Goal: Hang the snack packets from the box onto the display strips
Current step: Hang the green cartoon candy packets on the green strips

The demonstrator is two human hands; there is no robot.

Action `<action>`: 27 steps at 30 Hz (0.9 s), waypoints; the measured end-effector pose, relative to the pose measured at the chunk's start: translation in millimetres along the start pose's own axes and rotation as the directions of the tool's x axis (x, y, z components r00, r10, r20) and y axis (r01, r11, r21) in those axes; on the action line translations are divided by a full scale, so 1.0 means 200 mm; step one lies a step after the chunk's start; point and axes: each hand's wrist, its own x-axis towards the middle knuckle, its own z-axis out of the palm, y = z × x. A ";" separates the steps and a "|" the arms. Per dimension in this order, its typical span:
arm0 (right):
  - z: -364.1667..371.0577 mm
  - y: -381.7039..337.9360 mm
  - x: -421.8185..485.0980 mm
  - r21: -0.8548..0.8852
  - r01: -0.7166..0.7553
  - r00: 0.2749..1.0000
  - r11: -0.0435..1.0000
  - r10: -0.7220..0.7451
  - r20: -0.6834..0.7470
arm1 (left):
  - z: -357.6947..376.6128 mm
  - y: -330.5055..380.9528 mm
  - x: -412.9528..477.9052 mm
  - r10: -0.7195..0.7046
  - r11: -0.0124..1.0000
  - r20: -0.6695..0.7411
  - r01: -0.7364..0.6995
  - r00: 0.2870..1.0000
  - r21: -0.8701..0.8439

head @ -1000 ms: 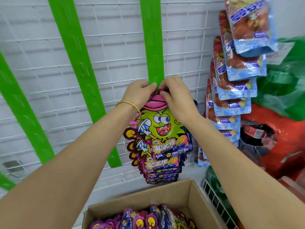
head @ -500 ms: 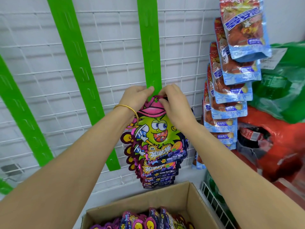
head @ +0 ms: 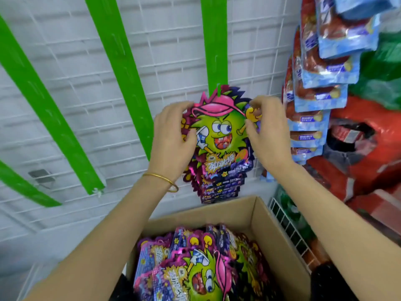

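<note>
— steadying it? why both sides?
— so the top packet point(head: 219, 129) sits straight on the green strip point(head: 213, 40)'s hook. left hand point(head: 173, 135) and right hand point(head: 268, 133) pinch its edges; more wait in the box point(head: 275, 240).

Both arms reach forward; left hand point(head: 173, 135) and right hand point(head: 267, 131) raised, fingers curled.

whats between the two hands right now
In the head view, the top snack packet on the green strip lies between the left hand and right hand.
</note>
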 end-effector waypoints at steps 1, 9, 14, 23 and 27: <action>0.00 0.02 -0.12 0.061 -0.062 0.996 0.996 0.058 0.069 | 0.00 -0.03 -0.10 -0.005 1.000 0.013 0.005 1.000 -0.013; 0.20 0.18 -0.90 -0.240 -0.678 0.239 0.695 0.517 0.822 | 0.13 -0.31 -0.82 -0.434 0.889 0.444 0.453 0.784 0.069; 0.27 0.16 -1.07 -0.315 -0.678 0.060 0.665 0.477 0.877 | 0.17 -0.42 -0.93 -0.559 0.829 0.650 0.323 0.515 0.457; 0.30 0.09 -1.06 -0.244 -0.679 0.084 0.693 0.403 0.911 | 0.11 -0.45 -0.94 -0.632 0.740 0.700 -0.009 0.332 0.672; 0.28 0.07 -1.05 -0.241 -0.694 0.073 0.679 0.399 0.914 | 0.12 -0.49 -0.97 -0.647 0.727 0.680 0.010 0.345 0.687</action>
